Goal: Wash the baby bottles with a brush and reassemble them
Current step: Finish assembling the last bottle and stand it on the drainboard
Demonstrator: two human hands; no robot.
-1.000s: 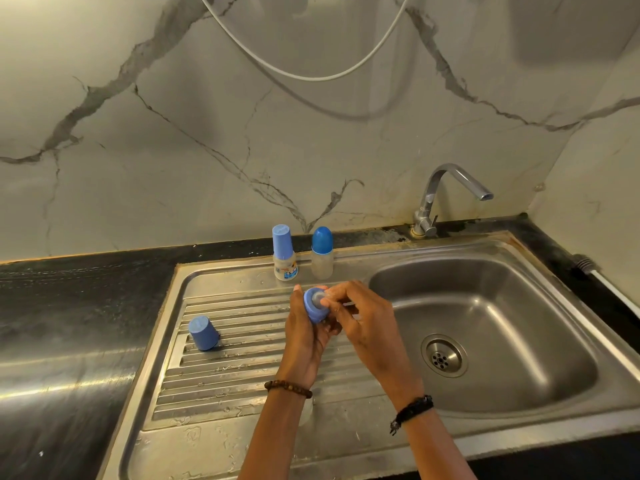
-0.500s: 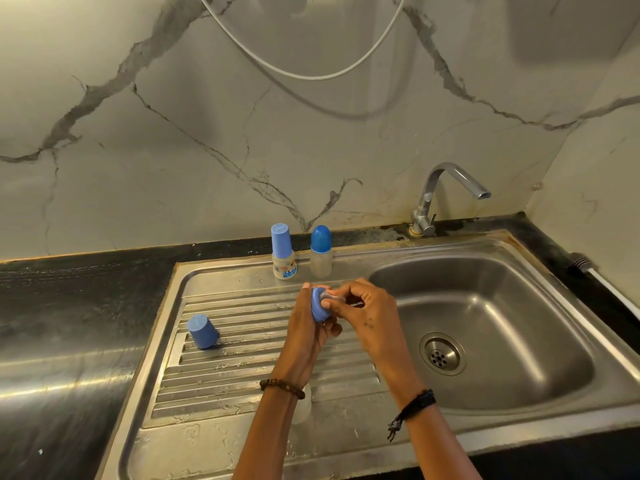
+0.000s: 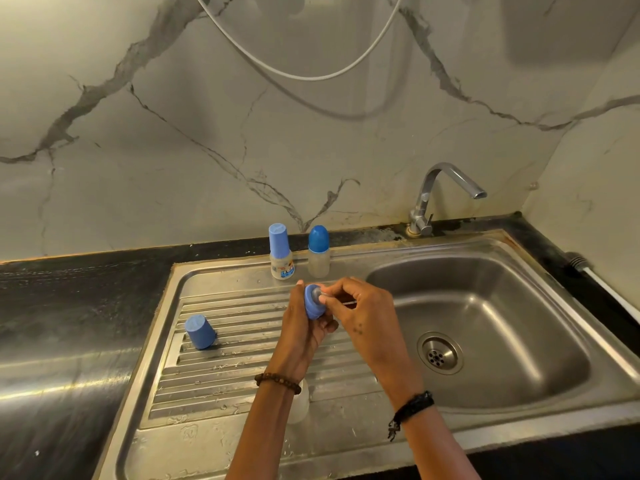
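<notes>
Nipple brush [image 3: 341, 301] pinched in right hand [image 3: 363, 317] at three o'clock; left hand [image 3: 304, 327] grips blue collar [image 3: 314, 306]. We'd twist gently.

Both hands meet mid-frame, left hand [image 3: 304, 323] cupped, right hand [image 3: 363, 313] fingers pinched.

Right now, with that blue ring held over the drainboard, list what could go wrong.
1. The left hand grips the blue ring while the right hand works a thin tool at its middle; wet fingers could probably slip and drop it toward the basin.
2. An open bottle stands right under the left wrist; lowering the arm might knock it over.
3. The loose blue cap sits on the ridged drainboard and may slide if bumped.
</notes>
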